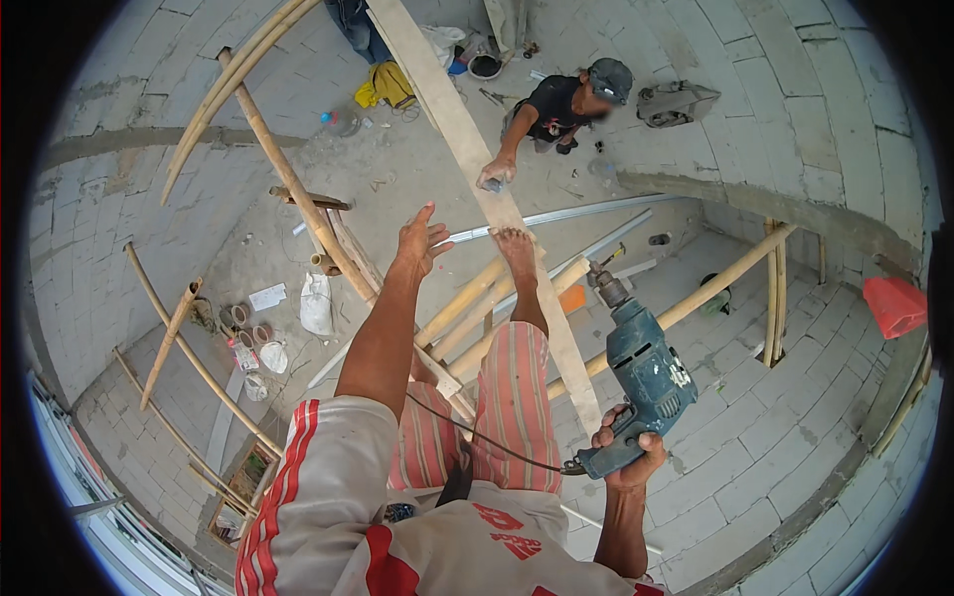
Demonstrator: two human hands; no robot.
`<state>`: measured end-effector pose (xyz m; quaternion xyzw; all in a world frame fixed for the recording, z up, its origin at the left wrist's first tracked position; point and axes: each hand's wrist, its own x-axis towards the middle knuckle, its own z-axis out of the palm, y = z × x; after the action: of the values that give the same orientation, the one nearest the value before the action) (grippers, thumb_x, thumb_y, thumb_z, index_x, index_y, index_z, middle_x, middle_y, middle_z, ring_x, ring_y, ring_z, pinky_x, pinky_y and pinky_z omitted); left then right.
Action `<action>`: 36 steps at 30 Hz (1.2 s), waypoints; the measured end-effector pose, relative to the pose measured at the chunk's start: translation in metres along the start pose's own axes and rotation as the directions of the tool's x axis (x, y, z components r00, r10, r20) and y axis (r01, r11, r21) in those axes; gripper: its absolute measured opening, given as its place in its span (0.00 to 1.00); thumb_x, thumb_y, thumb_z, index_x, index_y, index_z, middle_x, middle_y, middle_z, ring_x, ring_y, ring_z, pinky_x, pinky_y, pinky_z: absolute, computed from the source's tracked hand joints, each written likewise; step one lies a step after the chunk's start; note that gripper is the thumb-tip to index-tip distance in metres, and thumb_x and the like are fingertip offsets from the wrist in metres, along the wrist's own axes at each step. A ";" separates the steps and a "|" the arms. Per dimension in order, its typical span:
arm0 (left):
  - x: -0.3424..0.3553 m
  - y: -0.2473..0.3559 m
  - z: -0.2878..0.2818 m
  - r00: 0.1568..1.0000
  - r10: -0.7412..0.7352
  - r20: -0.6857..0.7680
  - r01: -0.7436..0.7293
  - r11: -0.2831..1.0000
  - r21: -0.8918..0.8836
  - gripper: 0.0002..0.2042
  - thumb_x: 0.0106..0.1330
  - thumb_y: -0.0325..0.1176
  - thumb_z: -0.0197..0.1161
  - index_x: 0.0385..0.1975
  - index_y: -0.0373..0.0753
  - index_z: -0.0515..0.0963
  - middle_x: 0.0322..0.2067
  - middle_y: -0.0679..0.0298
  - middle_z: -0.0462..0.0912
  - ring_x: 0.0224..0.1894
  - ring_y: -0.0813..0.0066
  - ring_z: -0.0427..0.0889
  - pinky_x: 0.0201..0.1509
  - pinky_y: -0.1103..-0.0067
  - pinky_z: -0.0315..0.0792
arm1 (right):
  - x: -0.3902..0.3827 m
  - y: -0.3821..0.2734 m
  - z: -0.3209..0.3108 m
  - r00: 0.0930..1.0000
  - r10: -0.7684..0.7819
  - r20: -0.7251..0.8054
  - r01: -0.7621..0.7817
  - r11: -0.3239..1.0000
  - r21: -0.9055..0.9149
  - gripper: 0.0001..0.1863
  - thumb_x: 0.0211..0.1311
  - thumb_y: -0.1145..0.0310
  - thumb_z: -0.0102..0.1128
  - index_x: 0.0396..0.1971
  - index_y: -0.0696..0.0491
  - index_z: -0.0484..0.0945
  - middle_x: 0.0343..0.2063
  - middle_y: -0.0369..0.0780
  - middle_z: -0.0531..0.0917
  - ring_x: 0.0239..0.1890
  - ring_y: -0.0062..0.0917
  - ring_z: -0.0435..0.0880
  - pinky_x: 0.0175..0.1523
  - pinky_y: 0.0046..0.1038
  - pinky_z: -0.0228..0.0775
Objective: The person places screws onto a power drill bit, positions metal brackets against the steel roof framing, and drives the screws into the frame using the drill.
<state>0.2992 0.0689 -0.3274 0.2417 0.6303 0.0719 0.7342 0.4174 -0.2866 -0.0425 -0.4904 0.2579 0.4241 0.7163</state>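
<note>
A worn blue corded power drill (641, 368) is gripped in my right hand (631, 449), its chuck tilted upward and away. From its handle a black cord (477, 434) runs left across my legs. My left hand (424, 241) reaches forward, palm partly turned up, fingers apart and nothing in it. Just ahead, a long pale plank (452, 119) slants across bamboo poles, and my bare foot (514, 246) rests on it. Below, a co-worker in a dark cap (609, 81) stretches a hand (500, 169) toward the plank, holding a small grey object too small to name.
Bamboo poles (288, 184) stand and cross on the left, with another pole (720, 281) at right. Lower down lie metal profiles (576, 211), a white sack (316, 304), and a yellow bag (388, 87). A red plastic container (894, 306) sits by the right block wall.
</note>
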 end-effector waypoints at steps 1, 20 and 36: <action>0.019 -0.006 0.005 0.999 -0.037 0.000 0.037 0.991 -0.127 0.41 0.65 0.53 0.60 0.68 0.32 0.52 0.60 0.35 0.62 0.60 0.44 0.70 0.53 0.59 0.77 | 0.007 0.003 -0.003 1.000 0.022 -0.009 -0.022 1.000 0.002 0.32 0.42 0.57 0.61 0.46 0.65 0.71 0.33 0.49 0.80 0.25 0.32 0.81 0.32 0.33 0.76; 0.185 -0.109 0.078 0.995 -0.098 0.025 0.090 0.735 -0.672 0.22 0.73 0.30 0.47 0.61 0.25 0.52 0.51 0.42 0.66 0.51 0.46 0.77 0.56 0.58 0.78 | 0.078 0.022 -0.020 0.976 0.208 0.057 -0.211 0.977 0.039 0.33 0.40 0.62 0.59 0.45 0.71 0.71 0.36 0.56 0.79 0.29 0.43 0.83 0.34 0.40 0.79; -0.021 -0.061 0.018 0.944 0.317 0.094 -0.272 0.906 -0.325 0.17 0.67 0.25 0.54 0.55 0.28 0.71 0.43 0.50 0.82 0.41 0.64 0.83 0.46 0.70 0.80 | 0.088 0.026 0.024 0.983 0.146 0.108 -0.133 0.983 -0.124 0.32 0.42 0.58 0.59 0.45 0.67 0.72 0.33 0.51 0.79 0.25 0.33 0.81 0.31 0.35 0.78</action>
<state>0.2997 0.0019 -0.3342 0.2217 0.5124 0.2616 0.7873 0.4385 -0.2294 -0.1146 -0.4866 0.2242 0.5156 0.6687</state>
